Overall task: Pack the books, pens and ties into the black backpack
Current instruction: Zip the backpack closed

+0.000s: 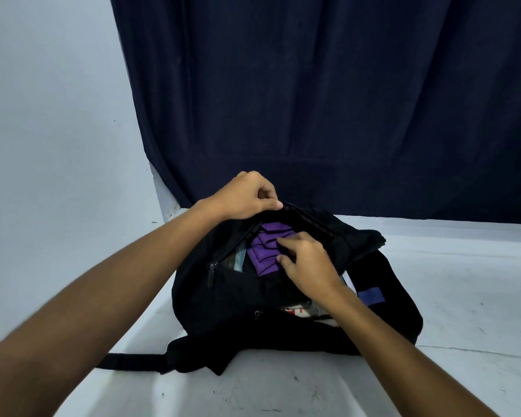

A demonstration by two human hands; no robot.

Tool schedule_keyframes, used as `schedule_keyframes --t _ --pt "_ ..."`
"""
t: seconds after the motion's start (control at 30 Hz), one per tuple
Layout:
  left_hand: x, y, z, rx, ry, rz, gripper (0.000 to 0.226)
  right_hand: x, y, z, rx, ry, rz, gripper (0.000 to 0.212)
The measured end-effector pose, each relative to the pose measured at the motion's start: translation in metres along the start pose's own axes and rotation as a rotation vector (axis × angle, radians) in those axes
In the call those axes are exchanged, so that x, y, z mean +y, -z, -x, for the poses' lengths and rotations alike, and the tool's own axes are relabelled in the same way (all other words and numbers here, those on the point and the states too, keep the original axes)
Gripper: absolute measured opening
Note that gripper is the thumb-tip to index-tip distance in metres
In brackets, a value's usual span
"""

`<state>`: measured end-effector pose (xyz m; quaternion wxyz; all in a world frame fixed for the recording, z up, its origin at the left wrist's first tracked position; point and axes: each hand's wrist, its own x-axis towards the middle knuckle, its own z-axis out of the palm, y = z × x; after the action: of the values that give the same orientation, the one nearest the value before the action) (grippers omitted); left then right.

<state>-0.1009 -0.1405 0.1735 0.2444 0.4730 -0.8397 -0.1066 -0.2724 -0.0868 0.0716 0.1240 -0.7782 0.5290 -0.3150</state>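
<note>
purple tie [263, 247] sits inside backpack [223, 299], under right hand [309, 260].

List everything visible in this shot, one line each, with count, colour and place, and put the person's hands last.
backpack: one, black, lying on the white surface at centre, upper compartment open.
folded cloth: one bundle, purple, inside the open compartment; whether it is the ties cannot be told.
zipper pull: one, black, at the near left end of the opening.
strap: one, black, trailing left from the backpack's near edge.
patch: one, blue, on the backpack's right side.
curtain: one, dark navy, hanging behind.
white surface: one, under the backpack.
left hand: pinches the far rim of the opening.
right hand: fingers curled on the purple cloth.
</note>
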Motion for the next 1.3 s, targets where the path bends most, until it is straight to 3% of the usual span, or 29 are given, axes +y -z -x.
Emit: schedule_keyframes --t 0.1,0.2,0.27,0.33,0.5,0.77,0.87,1.0,1.17,1.3 --pt "-0.003 -0.006 0.023 0.083 -0.001 0.087 0.014 -0.007 -0.002 0.027 0.118 0.156 0.021 0.021" --pt "-0.019 -0.017 0.069 0.334 -0.004 0.208 0.009 -0.022 -0.020 0.051 0.169 0.247 -0.123 0.014" --pt "-0.038 -0.027 0.106 0.508 0.057 0.242 0.023 -0.037 -0.035 0.056 0.160 0.265 -0.160 0.020" --pt "-0.058 -0.038 0.141 0.580 0.147 0.265 0.038 -0.053 -0.051 0.052 0.133 0.222 -0.117 0.032" --pt "-0.067 -0.063 0.184 0.448 0.288 0.505 0.055 -0.091 -0.070 0.028 -0.086 -0.004 0.193 0.049" --pt "-0.063 -0.063 0.187 0.406 0.327 0.721 0.062 -0.092 -0.083 0.022 -0.070 -0.098 0.201 0.034" --pt "-0.067 -0.062 0.189 0.367 0.260 0.649 0.069 -0.089 -0.079 0.026 -0.070 -0.076 0.083 0.033" --pt "-0.078 -0.064 0.186 0.297 0.100 0.281 0.059 -0.086 -0.065 0.035 -0.089 -0.017 0.031 0.033" --pt "-0.085 -0.068 0.171 0.415 -0.004 0.078 0.034 -0.082 -0.049 0.040 -0.112 0.043 0.125 0.033" --pt "-0.086 -0.066 0.166 0.422 -0.079 0.064 0.024 -0.064 -0.028 0.049 -0.123 -0.030 0.304 0.037"
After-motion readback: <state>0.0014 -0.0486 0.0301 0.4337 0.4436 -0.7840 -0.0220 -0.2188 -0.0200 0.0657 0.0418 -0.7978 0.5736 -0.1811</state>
